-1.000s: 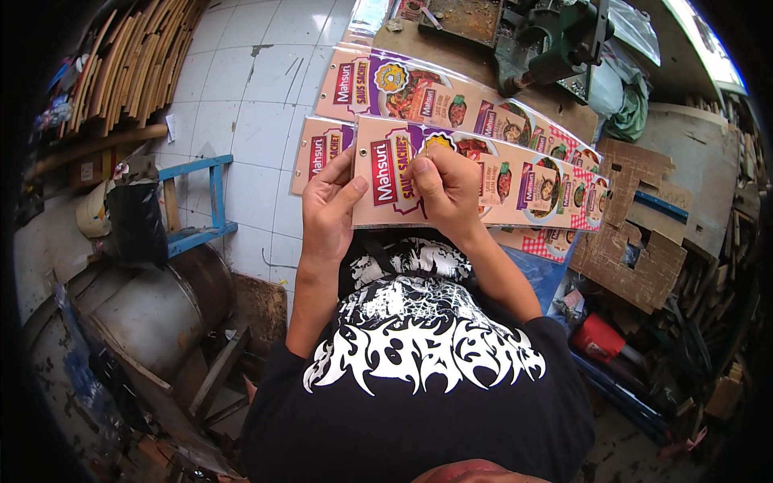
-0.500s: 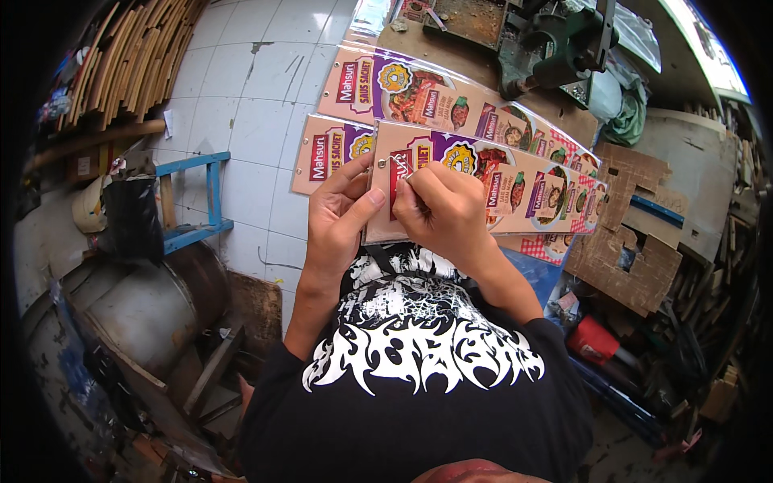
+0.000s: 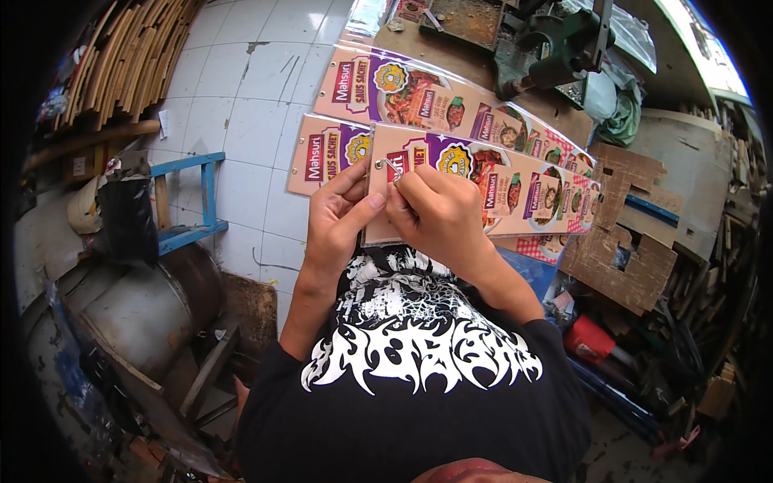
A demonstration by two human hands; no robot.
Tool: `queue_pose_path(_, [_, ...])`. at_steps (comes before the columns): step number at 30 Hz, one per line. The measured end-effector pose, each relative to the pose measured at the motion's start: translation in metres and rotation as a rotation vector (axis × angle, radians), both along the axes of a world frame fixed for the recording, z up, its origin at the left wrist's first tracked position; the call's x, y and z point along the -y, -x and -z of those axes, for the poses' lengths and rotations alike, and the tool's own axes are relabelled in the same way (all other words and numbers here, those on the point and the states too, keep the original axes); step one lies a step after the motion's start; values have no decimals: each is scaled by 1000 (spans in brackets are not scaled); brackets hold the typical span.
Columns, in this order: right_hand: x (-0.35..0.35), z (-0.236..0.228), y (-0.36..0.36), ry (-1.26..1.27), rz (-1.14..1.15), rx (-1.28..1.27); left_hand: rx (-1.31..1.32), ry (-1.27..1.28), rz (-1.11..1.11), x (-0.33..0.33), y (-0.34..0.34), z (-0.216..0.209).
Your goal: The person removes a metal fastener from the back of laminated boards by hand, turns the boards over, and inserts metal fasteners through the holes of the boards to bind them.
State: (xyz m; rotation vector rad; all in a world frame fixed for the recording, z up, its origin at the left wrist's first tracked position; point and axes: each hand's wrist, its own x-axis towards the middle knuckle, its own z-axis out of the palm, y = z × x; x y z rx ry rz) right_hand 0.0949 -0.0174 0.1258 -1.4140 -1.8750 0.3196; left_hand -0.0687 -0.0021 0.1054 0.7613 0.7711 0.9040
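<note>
A long printed plastic-covered sign [image 3: 515,216], pink and purple with food pictures, lies in front of me. My left hand [image 3: 340,216] grips its left edge, thumb on top and fingers behind. My right hand [image 3: 441,205] is closed in a pinch over the sign's left end. A thin shiny metal piece [image 3: 391,167] sticks out of its fingers toward the metal eyelet [image 3: 379,164] in the sign's corner; its full shape is hidden. Beneath and beyond lie similar signs, one farther off [image 3: 342,101] and one at the left [image 3: 299,175], each with an eyelet.
A dark green machine [image 3: 555,60] with a metal tray [image 3: 467,28] stands at the far right of the bench. Cut brown boards [image 3: 620,258] lie to the right. At left are a blue frame [image 3: 213,193], a metal drum [image 3: 149,306] and stacked wooden strips [image 3: 133,60].
My right fingers have shifted slightly, and the thin metal piece by the eyelet shows more plainly. My left hand keeps its hold on the sign. The view has moved a little.
</note>
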Motion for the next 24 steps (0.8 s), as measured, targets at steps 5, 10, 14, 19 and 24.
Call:
queue_pose_path(5, [2, 5, -1, 35, -1, -122, 12, -14, 4, 0, 0, 1])
queue_pose_path(10, [3, 3, 0, 97, 30, -246, 5, -15, 8, 1, -1, 0])
queue_pose_path(14, [5, 0, -2, 214, 59, -342, 14, -14, 2, 3, -1, 3])
queue_pose_path(19, [4, -1, -5, 266, 55, -333, 10, -17, 4, 3, -4, -1])
queue_pose_path(24, [4, 2, -4, 134, 43, -279, 19, -2, -8, 4, -4, -1])
